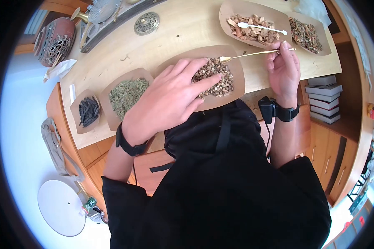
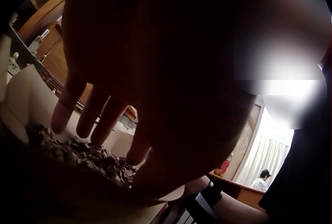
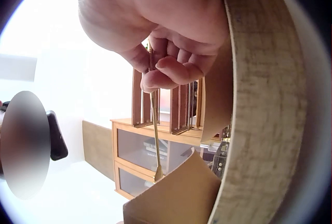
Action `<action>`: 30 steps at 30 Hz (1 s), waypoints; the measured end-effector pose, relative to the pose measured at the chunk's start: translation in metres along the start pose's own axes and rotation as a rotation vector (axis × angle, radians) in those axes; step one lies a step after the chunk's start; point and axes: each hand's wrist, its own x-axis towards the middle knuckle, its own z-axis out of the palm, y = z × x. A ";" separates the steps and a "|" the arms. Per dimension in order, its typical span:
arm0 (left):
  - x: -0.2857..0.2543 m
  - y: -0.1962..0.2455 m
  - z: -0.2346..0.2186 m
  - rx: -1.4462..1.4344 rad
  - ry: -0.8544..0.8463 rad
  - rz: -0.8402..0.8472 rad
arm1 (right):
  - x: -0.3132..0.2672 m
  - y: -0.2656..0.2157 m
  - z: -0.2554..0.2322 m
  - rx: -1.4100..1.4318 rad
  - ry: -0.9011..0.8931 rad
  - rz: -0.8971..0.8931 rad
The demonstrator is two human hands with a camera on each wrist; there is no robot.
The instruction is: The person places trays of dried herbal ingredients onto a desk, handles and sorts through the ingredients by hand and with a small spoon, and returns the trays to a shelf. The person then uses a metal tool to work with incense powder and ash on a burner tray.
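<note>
My left hand (image 1: 170, 93) is spread palm down over brown, chunky dried pieces (image 1: 225, 85) in a kraft paper tray (image 1: 239, 71). Its fingertips reach in among them; the left wrist view shows the fingers (image 2: 92, 112) pointing down at the pieces (image 2: 93, 156). Between thumb and fingers my right hand (image 1: 284, 70) pinches the handle of a slim gold spoon (image 1: 253, 53). The spoon's small bowl hangs over the right side of that same tray. In the right wrist view the spoon (image 3: 156, 130) points down toward a tray edge (image 3: 176, 195).
Trays of green dried herb (image 1: 129, 95) and dark sticks (image 1: 88, 112) stand at left. At back right are trays of tan shavings (image 1: 251, 37), with a white spoon (image 1: 270, 30) on them, and mixed herbs (image 1: 305, 35). A pierced metal disc (image 1: 146, 23) lies behind.
</note>
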 end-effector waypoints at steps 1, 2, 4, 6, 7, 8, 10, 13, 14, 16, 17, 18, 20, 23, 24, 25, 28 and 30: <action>0.002 -0.001 -0.002 0.005 -0.030 0.035 | 0.000 0.001 0.002 -0.018 0.011 -0.004; 0.003 -0.001 -0.005 0.003 -0.031 0.039 | -0.001 0.001 0.002 -0.036 0.022 -0.006; 0.007 0.001 -0.014 -0.012 -0.053 0.060 | 0.001 0.000 -0.004 -0.014 -0.024 -0.007; 0.011 0.000 -0.024 -0.012 -0.083 0.097 | 0.000 0.001 -0.005 0.010 -0.070 -0.006; 0.013 -0.001 -0.026 -0.011 -0.111 0.133 | 0.000 0.001 -0.004 0.018 -0.055 -0.008; 0.014 -0.004 -0.025 -0.013 -0.113 0.133 | 0.000 0.001 -0.003 0.025 -0.040 -0.011; 0.015 -0.008 -0.022 0.009 -0.134 0.200 | 0.000 0.000 -0.001 0.021 -0.029 -0.005; 0.018 -0.008 -0.017 -0.012 -0.168 0.150 | -0.001 0.001 -0.001 0.027 -0.016 -0.012; 0.020 -0.010 -0.016 -0.013 -0.171 0.153 | 0.000 0.002 -0.002 0.035 -0.020 -0.025; 0.020 -0.015 -0.016 -0.069 -0.210 0.141 | 0.000 0.001 -0.004 0.016 -0.017 -0.009; 0.020 -0.019 -0.016 -0.070 -0.211 0.143 | -0.001 0.000 -0.004 -0.002 -0.020 0.008; 0.018 -0.024 -0.015 -0.073 -0.228 0.141 | -0.001 0.000 -0.003 -0.002 -0.019 0.008; 0.018 -0.024 -0.018 -0.076 -0.245 0.139 | -0.001 0.000 -0.001 0.001 -0.006 0.001; 0.016 -0.015 -0.028 -0.088 -0.266 0.102 | -0.001 0.001 -0.004 0.017 -0.015 -0.005; 0.015 -0.012 -0.027 -0.102 -0.225 0.130 | -0.001 0.002 -0.003 0.018 -0.016 -0.004; 0.016 -0.010 -0.027 -0.116 -0.185 0.158 | -0.001 0.001 -0.003 0.022 -0.016 -0.011; 0.017 -0.008 -0.022 -0.047 -0.195 0.170 | -0.001 0.002 -0.004 0.022 -0.025 -0.015; 0.019 -0.008 -0.020 -0.034 -0.219 0.189 | 0.001 0.001 -0.005 0.017 -0.037 -0.017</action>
